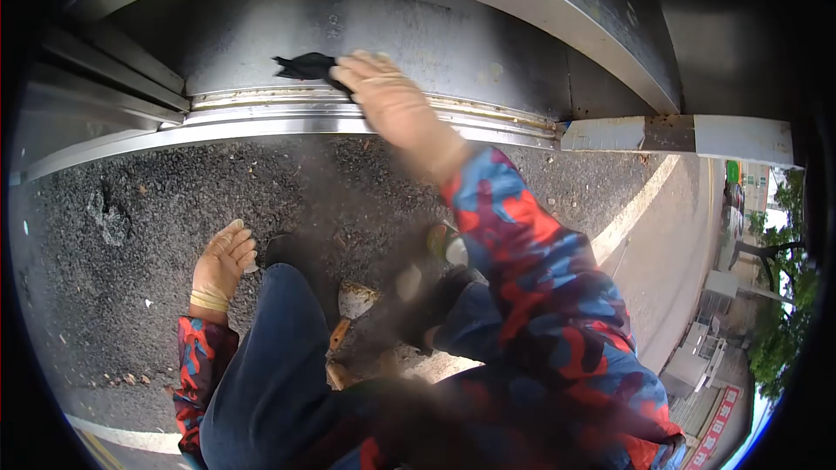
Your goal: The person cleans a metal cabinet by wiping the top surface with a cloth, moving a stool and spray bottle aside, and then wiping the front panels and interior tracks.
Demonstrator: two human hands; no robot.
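Note:
My right hand (392,104), in a thin pale glove, is closed on a black cloth (306,66). It presses the cloth against the metal surface (409,30), just above the grooved metal track (261,113) along its front edge. Part of the cloth is hidden under the fingers. Low on the left, my left hand (225,265) hangs beside my knee, also gloved, with a yellowish band at the wrist. Its fingers are loosely extended, and nothing shows in them.
On the asphalt (148,218) between my feet lies a scraper (355,303) with an orange-brown handle. A round can-like object (455,248) is near my right foot. A metal beam (557,4) arches above the surface. A road and a tree (775,331) are at right.

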